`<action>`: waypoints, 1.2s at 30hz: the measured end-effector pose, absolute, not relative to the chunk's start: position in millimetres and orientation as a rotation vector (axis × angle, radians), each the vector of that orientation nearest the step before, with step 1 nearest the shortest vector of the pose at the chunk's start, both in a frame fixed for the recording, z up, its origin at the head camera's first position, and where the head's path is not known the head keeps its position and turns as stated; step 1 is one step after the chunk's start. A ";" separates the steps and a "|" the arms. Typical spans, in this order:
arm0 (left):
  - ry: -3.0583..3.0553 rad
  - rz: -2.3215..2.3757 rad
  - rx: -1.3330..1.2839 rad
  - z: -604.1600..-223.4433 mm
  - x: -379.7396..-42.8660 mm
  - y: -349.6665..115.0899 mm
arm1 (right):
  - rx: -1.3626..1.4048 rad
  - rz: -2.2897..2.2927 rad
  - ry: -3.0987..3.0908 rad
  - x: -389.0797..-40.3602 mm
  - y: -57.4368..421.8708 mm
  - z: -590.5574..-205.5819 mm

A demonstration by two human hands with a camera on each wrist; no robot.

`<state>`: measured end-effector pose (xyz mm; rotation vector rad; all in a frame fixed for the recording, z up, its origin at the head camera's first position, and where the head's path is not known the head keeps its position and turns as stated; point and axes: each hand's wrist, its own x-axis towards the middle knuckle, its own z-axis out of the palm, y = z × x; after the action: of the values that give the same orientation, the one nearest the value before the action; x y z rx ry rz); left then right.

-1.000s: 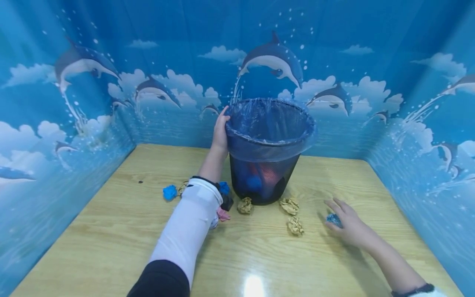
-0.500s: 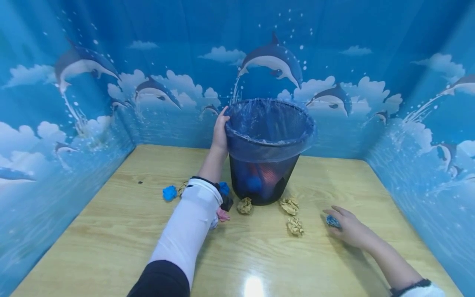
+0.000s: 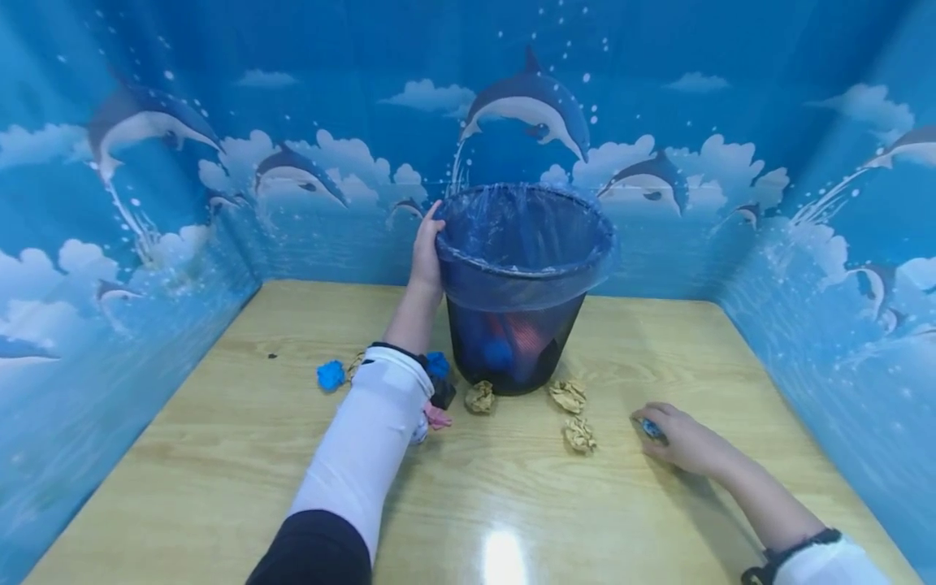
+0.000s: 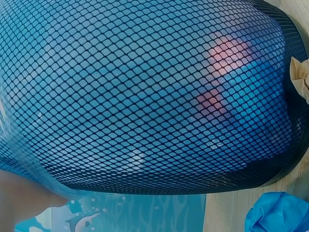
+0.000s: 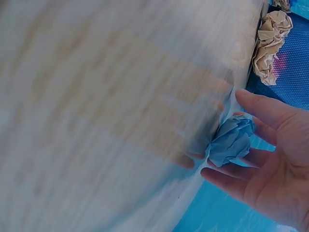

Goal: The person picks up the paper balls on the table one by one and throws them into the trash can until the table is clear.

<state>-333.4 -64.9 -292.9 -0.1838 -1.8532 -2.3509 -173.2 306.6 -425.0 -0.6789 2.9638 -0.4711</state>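
My left hand [image 3: 426,253] grips the left side of the rim of a black mesh wastebasket [image 3: 504,341], which is lined with a clear plastic bag. Red and blue shapes show through its mesh. In the left wrist view the hand [image 4: 24,199] is at the lower left, against the bag's edge. To the right on the table, my right hand [image 3: 683,440] has its fingers curled round a crumpled blue paper ball [image 5: 232,140]. From the right wrist, the ball sits between thumb and fingers, against the tabletop.
Three crumpled tan paper balls [image 3: 580,435] lie in front of the wastebasket. Left of it are blue paper balls [image 3: 331,375], a black one [image 3: 443,393] and a pink one [image 3: 437,417], partly behind the left forearm. Dolphin-print curtains [image 3: 329,73] enclose the wooden table [image 3: 219,455].
The right hand has lowered over the blue paper ball, and its spread fingers have closed round it. The left hand stays on the wastebasket. The head view has shifted slightly.
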 end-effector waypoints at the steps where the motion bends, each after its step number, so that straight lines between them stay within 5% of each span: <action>1: -1.854 -2.349 -0.183 -292.6 -333.4 -65.4 | -0.687 -0.469 2.968 -173.7 306.3 -424.5; 23: -1.868 -2.329 -0.183 -294.9 -333.1 -66.0 | -0.629 -0.482 2.965 -181.1 305.8 -413.1; 36: -1.857 -2.334 -0.199 -294.4 -333.1 -65.9 | -0.809 -0.430 3.158 -205.4 301.2 -362.6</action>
<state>-333.1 -65.9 -294.4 -0.1991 -1.8566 -2.3342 -205.4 301.2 -362.6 -0.8088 3.1583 -0.4297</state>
